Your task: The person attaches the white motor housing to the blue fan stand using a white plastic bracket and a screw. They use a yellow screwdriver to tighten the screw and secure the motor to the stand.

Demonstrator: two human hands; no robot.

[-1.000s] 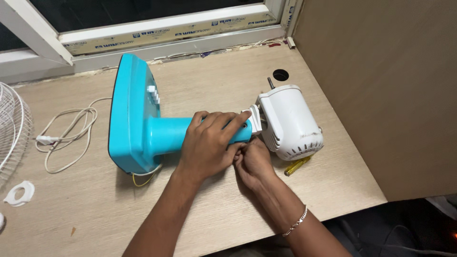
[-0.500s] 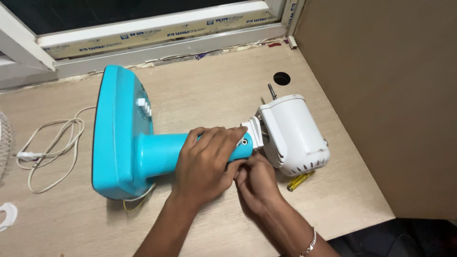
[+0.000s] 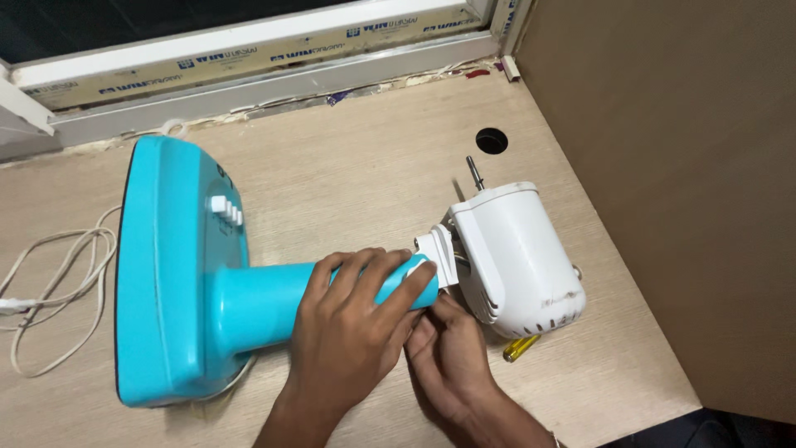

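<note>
We see the wooden surface [image 3: 348,174] running to a window frame [image 3: 249,66] on the far side and a brown panel [image 3: 663,166] on the right. A turquoise fan stand [image 3: 182,274] lies on its side at the left, its neck pointing right into a white motor housing [image 3: 518,249]. Our left hand [image 3: 348,332] wraps closed around the neck. Our right hand [image 3: 444,357] sits just below the joint, fingers curled under it; we cannot tell what it grips. A white cord [image 3: 50,274] lies at far left, a yellow screwdriver [image 3: 521,348] under the motor.
</note>
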